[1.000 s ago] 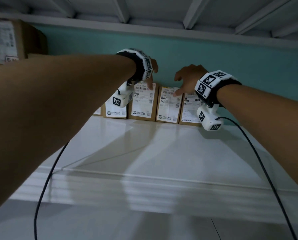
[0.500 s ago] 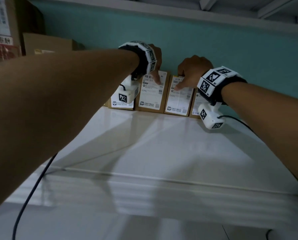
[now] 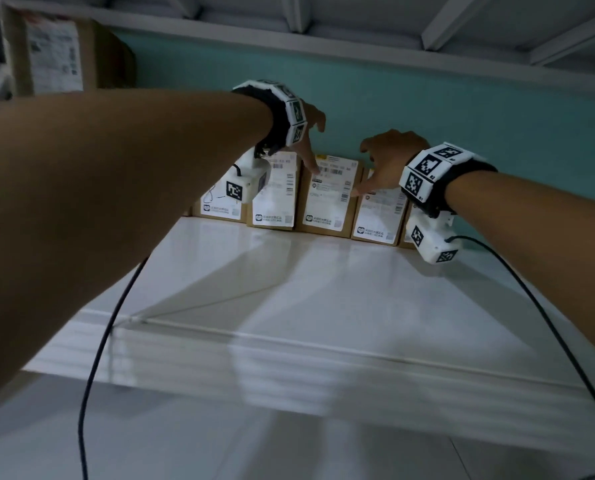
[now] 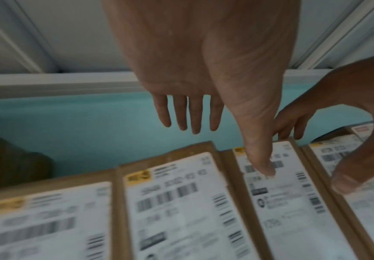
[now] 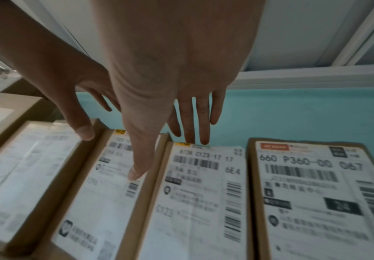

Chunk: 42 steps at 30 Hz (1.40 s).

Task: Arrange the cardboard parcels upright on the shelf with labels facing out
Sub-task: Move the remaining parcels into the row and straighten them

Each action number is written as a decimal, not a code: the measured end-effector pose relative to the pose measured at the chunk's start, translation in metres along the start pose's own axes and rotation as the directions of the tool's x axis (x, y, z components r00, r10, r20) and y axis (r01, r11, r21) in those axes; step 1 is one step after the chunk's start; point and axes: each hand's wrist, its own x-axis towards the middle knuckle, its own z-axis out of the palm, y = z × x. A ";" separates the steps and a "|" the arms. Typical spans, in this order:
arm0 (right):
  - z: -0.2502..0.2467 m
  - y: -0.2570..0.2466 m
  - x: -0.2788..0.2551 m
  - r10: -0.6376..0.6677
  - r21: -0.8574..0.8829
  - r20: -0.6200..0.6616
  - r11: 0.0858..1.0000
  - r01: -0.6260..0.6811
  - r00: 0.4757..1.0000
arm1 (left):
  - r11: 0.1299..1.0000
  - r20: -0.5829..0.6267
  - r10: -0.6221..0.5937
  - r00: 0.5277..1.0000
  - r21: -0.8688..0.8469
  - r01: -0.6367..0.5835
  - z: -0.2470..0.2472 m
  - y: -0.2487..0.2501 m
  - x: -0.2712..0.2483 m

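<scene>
Several cardboard parcels stand upright in a row against the teal wall at the back of the white shelf (image 3: pixel 323 289), white labels facing me. My left hand (image 3: pixel 311 140) (image 4: pixel 237 137) hovers over the row with straight fingers, and its thumb touches the label of the middle parcel (image 3: pixel 329 197) (image 4: pixel 277 202) (image 5: pixel 106 184). My right hand (image 3: pixel 372 171) (image 5: pixel 164 154) is spread too. Its thumb rests at that parcel's right edge, and its fingers reach the top of the neighbouring parcel (image 3: pixel 379 216) (image 5: pixel 199 193). Neither hand grips anything.
A larger labelled cardboard box (image 3: pixel 64 53) sits at the far left of the shelf. The underside of the shelf above (image 3: pixel 358 26) hangs close over the hands. Black cables (image 3: pixel 98 341) trail from both wrists across the shelf's front edge.
Both hands have opened from curled, pointing fingers to spread ones. The left thumb has shifted right, from the neighbouring parcel onto the middle parcel's label. The parcels stay upright.
</scene>
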 end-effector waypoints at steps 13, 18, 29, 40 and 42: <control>-0.014 -0.061 0.021 -0.090 0.024 -0.043 0.996 0.091 0.995 | 0.978 0.030 -0.023 0.999 0.209 0.016 0.031 -0.044 -0.017; -0.007 -0.071 0.024 -0.042 0.010 -0.135 0.999 0.044 0.990 | 0.974 0.019 -0.004 1.000 0.226 0.000 0.027 -0.043 -0.017; -0.030 -0.093 0.021 -0.005 -0.020 -0.077 1.000 0.003 0.997 | 0.983 -0.002 -0.059 0.998 0.176 0.059 0.025 -0.077 -0.021; -0.027 -0.141 0.044 -0.101 0.021 -0.097 0.994 0.103 0.990 | 0.985 0.108 -0.142 0.984 0.112 0.129 0.036 -0.131 -0.003; -0.024 -0.142 0.047 -0.072 0.009 -0.132 0.997 0.073 0.989 | 0.992 0.086 -0.103 0.991 0.083 0.096 0.036 -0.134 0.008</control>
